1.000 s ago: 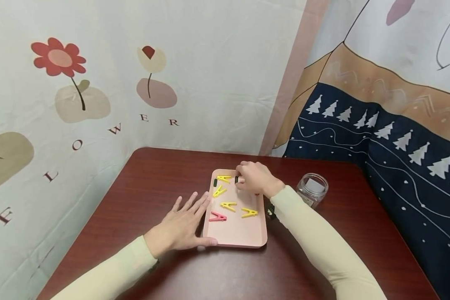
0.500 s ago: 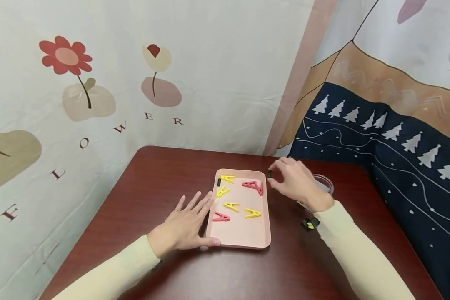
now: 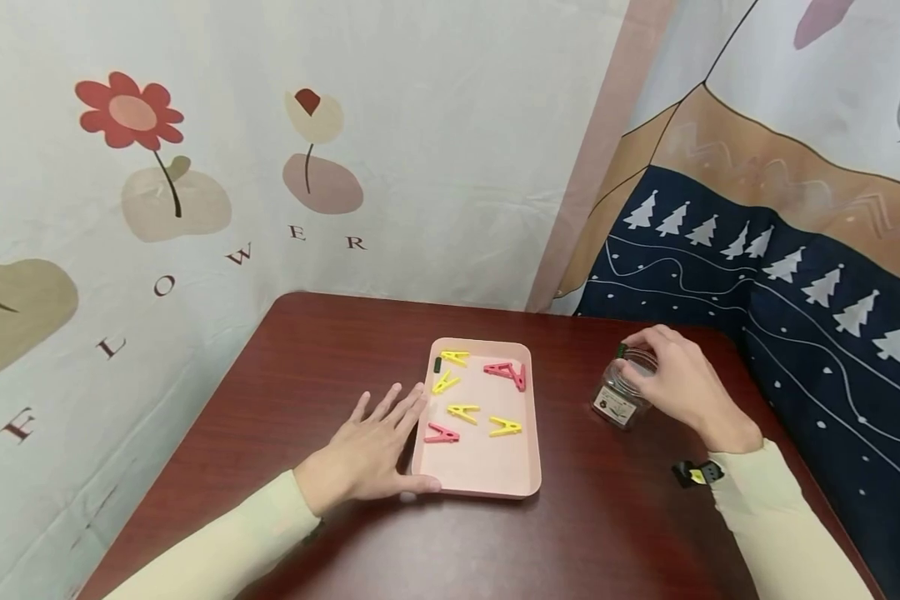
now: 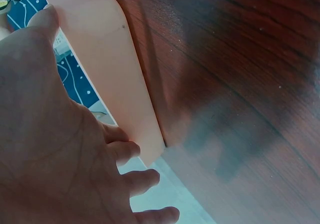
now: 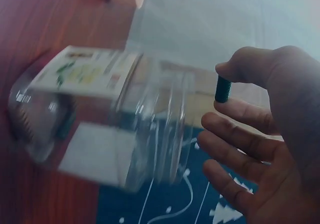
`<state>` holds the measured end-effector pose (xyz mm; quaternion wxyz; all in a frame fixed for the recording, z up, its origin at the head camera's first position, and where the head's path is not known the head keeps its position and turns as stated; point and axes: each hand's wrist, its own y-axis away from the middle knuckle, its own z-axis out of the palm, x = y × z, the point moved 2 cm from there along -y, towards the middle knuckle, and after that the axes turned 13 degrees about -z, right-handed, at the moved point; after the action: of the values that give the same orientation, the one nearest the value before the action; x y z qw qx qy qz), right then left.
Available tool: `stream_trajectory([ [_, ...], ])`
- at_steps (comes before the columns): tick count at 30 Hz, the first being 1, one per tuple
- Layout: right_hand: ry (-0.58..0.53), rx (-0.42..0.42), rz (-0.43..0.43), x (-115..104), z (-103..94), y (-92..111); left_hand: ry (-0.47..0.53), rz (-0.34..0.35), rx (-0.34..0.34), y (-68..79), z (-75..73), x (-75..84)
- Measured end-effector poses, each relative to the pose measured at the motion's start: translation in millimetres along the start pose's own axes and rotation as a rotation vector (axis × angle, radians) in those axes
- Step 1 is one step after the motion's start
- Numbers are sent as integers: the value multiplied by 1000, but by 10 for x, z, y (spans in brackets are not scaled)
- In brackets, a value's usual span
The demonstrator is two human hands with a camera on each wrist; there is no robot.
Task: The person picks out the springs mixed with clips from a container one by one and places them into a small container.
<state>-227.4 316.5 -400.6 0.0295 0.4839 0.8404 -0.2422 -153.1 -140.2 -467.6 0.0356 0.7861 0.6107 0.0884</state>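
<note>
My right hand [image 3: 682, 387] pinches a small dark green ribbed cylinder [image 5: 223, 89] between thumb and index finger, its other fingers loosely bent. It is at the mouth of a clear, lidless jar [image 3: 615, 406] with a white label. On the left, my left hand [image 3: 367, 454] spreads its fingers against the side of a pink tray [image 3: 480, 475], the thumb over its near rim. Inside the tray lie several yellow clothespins [image 3: 506, 426], red-pink clothespins [image 3: 442, 433] and another dark green cylinder [image 3: 437, 365] near the left wall.
The dark red wooden table [image 3: 330, 350] carries tray and jar, with a gap between them. A pale printed curtain [image 3: 435, 150] hangs behind the table, and a navy cloth with white trees [image 3: 690, 258] hangs at the right.
My right hand has lifted the green cylinder from the tray's far right and carried it rightward to the jar's mouth. My left hand stays at the tray.
</note>
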Motion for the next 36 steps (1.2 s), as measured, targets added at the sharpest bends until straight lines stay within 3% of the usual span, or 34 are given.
stream_trajectory([
  [12,10,3,-21,133,-2,124,-2,-1,1,-8,16,-6],
  [36,-17,39,-14,59,55,84,-1,0,9,-14,26,-10],
])
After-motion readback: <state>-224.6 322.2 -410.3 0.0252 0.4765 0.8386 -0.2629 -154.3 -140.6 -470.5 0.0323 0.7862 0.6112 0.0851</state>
